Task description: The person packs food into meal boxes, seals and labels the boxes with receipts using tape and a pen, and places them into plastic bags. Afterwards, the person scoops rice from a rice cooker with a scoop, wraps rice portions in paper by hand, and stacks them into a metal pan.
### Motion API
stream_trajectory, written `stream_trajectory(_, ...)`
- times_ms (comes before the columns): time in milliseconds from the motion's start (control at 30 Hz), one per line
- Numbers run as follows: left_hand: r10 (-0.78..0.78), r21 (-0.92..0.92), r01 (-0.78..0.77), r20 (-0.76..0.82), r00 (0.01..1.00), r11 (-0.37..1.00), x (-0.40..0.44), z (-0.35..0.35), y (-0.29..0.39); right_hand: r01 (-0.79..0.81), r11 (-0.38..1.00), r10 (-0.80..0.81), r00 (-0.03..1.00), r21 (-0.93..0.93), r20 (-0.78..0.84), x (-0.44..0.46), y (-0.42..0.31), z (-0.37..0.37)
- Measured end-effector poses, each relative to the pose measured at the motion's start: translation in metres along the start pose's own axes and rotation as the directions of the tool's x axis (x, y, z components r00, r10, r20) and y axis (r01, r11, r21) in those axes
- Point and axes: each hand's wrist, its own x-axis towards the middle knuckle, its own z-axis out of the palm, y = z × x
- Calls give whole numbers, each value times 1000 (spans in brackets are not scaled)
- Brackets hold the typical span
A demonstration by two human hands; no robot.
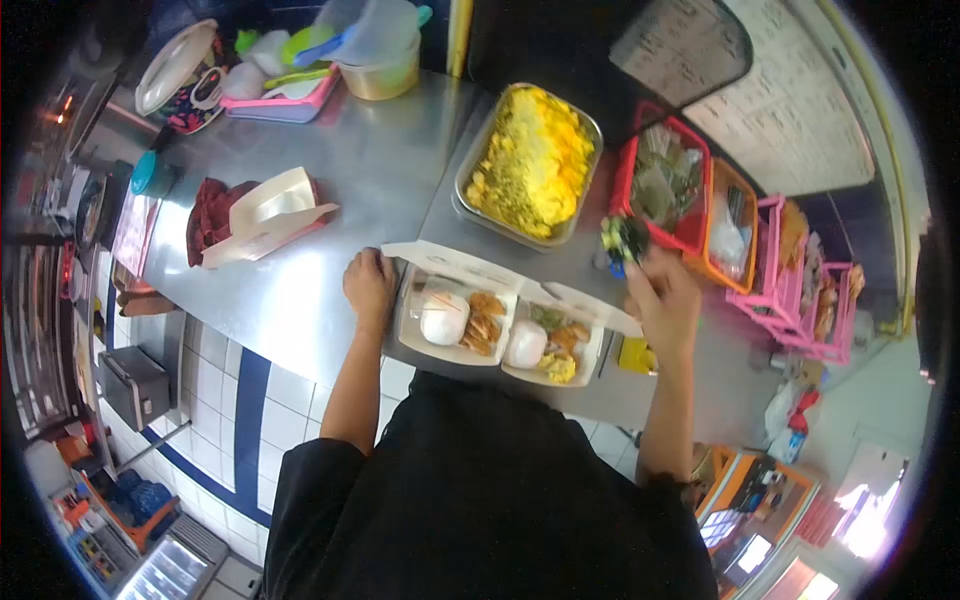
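Two open paper food boxes stand side by side at the counter's near edge. The left box [408, 322] holds a white rice mound [444, 318] and browned, sliced meat [482, 325]. In the right box [594, 360] are another rice mound [527, 343], fried pieces, some greens and yellow scrambled egg [558, 368]. My left hand [370, 287] is curled on the counter beside the left lid's corner; whatever its fingers hold is hidden. My right hand [664, 297], slightly blurred, pinches a small dark packet with green and blue parts [625, 241] above the counter, right of the egg tray.
A metal tray [460, 190] heaped with yellow shredded egg sits behind the boxes. Red [622, 180] and orange baskets [735, 225] of packets and a pink rack [785, 290] line the right. An open paper box [275, 215] rests on dark red cloth at left.
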Motion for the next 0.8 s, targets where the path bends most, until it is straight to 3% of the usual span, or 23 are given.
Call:
stream_trajectory(67, -9, -5, 9, -2, 1000, 1000, 1, -1, 2, 303, 925, -294, 953, -229, 72, 63, -22, 44)
stream_trajectory(133, -21, -19, 21, -32, 999, 1000, 2, -5, 5, 527, 660, -493, 841, -535, 221, 134, -11, 82)
stream_trajectory(200, -36, -25, 34, -69, 997, 999, 4, -6, 6, 501, 468, -475, 837, -728, 271, 185, -9, 119)
stream_trajectory(233, -61, -26, 59, -90, 994, 998, 6, -8, 7, 527, 450, -490, 821, -720, 294, 210, 1, 133)
stream_trajectory(300, -33, -46, 31, -38, 999, 998, 9, -14, 6, 398, 267, -366, 884, -878, 289, 255, 18, 152)
stream_trajectory(500, -81, -72, 78, -38, 996, 994, 10, -12, 0, 441, 57, -267, 871, -896, 412, 279, 17, 186)
stream_trajectory(667, -51, -99, 48, -24, 998, 994, 13, -15, 1, 451, 24, -129, 886, -892, 445, 277, 19, 217)
stream_trajectory(800, -72, -112, 70, -11, 997, 991, 15, -18, 0, 467, 80, -189, 875, -881, 446, 280, 24, 223)
